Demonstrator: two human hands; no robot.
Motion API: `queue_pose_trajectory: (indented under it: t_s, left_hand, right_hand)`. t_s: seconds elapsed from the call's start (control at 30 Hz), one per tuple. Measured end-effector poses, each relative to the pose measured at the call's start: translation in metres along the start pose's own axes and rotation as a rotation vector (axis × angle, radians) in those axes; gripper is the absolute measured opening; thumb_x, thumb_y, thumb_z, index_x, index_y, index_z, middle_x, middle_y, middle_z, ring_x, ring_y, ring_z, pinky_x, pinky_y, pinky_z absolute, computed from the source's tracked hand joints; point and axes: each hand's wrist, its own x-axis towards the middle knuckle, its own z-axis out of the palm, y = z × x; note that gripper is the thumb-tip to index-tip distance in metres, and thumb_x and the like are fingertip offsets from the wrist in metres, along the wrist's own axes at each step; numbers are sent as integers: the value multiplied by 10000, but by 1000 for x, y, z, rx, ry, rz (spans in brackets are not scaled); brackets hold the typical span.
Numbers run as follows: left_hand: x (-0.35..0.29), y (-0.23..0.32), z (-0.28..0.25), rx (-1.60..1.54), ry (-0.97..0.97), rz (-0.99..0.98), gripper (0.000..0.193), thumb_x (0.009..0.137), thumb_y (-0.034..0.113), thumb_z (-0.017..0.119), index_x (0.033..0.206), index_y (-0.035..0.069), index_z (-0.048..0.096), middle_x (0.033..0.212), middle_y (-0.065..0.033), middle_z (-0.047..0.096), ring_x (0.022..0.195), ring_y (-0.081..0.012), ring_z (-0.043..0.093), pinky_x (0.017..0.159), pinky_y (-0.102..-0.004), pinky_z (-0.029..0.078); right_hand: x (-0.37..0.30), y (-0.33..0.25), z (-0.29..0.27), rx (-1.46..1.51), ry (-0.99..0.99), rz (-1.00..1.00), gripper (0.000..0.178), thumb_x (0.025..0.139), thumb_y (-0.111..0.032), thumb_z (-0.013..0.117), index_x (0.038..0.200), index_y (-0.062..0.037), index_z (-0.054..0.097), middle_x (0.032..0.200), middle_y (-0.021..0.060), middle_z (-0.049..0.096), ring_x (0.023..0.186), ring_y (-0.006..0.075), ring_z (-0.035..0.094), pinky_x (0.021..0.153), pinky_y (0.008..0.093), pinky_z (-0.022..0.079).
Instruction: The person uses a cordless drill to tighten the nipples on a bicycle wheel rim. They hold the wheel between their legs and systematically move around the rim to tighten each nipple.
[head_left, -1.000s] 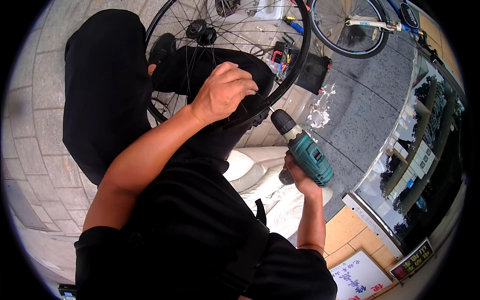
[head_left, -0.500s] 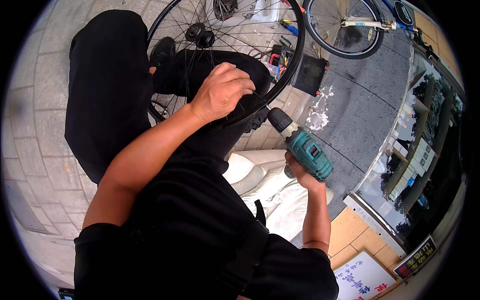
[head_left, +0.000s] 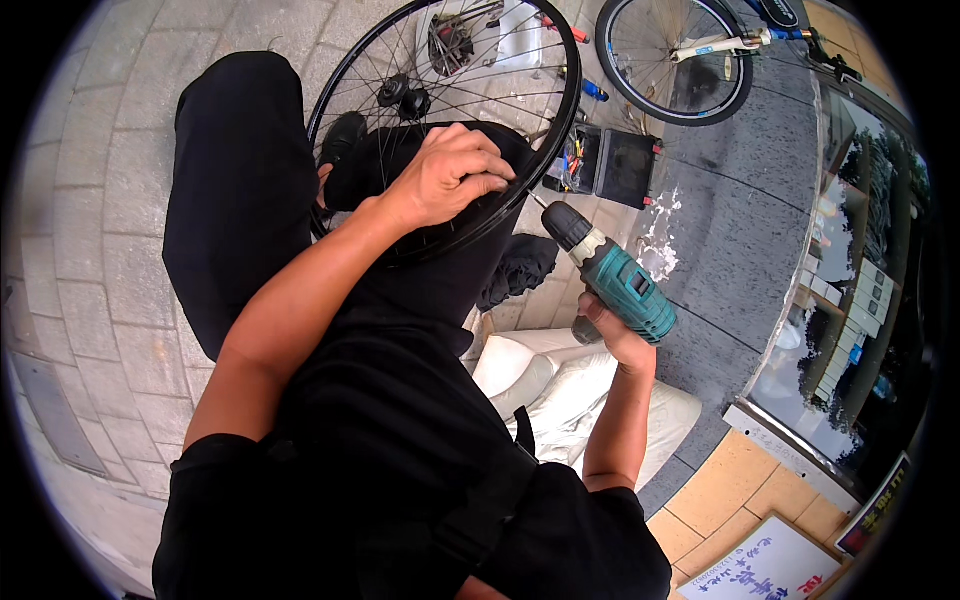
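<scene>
A black spoked bicycle wheel [head_left: 572, 92] without a tyre leans over my lap, its hub [head_left: 408, 100] toward the far left. My left hand [head_left: 450, 172] reaches in among the spokes, thumb and fingers pinched at what looks like a spoke close to the rim; the fingertips partly hide it. A teal and black cordless drill [head_left: 628, 290] is gripped in my right hand [head_left: 612, 328], outside the rim. Its thin bit [head_left: 537, 199] points at the rim's outer side, opposite my left fingertips. Whether the tip touches the rim is too small to tell.
An open black toolbox [head_left: 628, 168] with small tools lies beyond the wheel. Near it are a white tray [head_left: 520, 45] of parts and a blue-handled tool [head_left: 594, 91]. Another bicycle's wheel [head_left: 735, 105] stands far right. Pale cloth [head_left: 560, 385] and a whiteboard [head_left: 765, 565] lie nearer.
The view has shifted a little. The wheel is tilted slightly differently, and the drill's bit now shows between chuck and rim. Both hands keep their holds.
</scene>
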Motion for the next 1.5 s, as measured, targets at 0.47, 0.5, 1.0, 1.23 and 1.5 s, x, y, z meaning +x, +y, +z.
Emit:
queue_pose_trajectory:
  t_s: [0.47,0.5,1.0,1.23,1.5]
  left_hand:
    - [35,21,-1,-153,271,-43,129,936,10,732,1057,-8,776,1007,-151,754,908,-313,750,814,-378,584]
    - [34,19,11,-170,222,-79,132,951,15,729,1073,-10,771,1019,-143,747,944,-294,739,851,-370,574]
    - [28,13,47,-161,227,-114,159,953,-6,701,1103,-26,754,1036,-181,738,1004,-372,715,901,-434,561]
    - [34,10,49,-232,254,-239,181,963,7,700,1138,-20,741,1039,-172,742,996,-361,727,891,-416,581]
    - [37,7,46,-260,283,-247,178,962,8,709,1140,-5,723,1039,-164,735,987,-370,716,873,-436,574]
  right_hand:
    - [-8,-12,79,345,285,-117,351,985,-133,789,1279,36,698,970,80,734,800,176,701,763,320,560]
    - [-7,-14,84,394,333,-105,341,987,-127,785,1275,35,699,977,83,734,796,181,703,762,322,561]
    - [117,-39,132,808,647,-65,224,989,-112,760,1187,-21,706,1054,86,745,838,186,722,707,332,610]
    - [132,-21,138,806,645,86,288,1084,-311,662,1021,-32,702,821,101,714,744,205,713,706,360,606]
    - [132,-28,145,714,666,70,368,1117,-363,603,1002,-23,683,836,103,710,745,217,705,733,348,587]
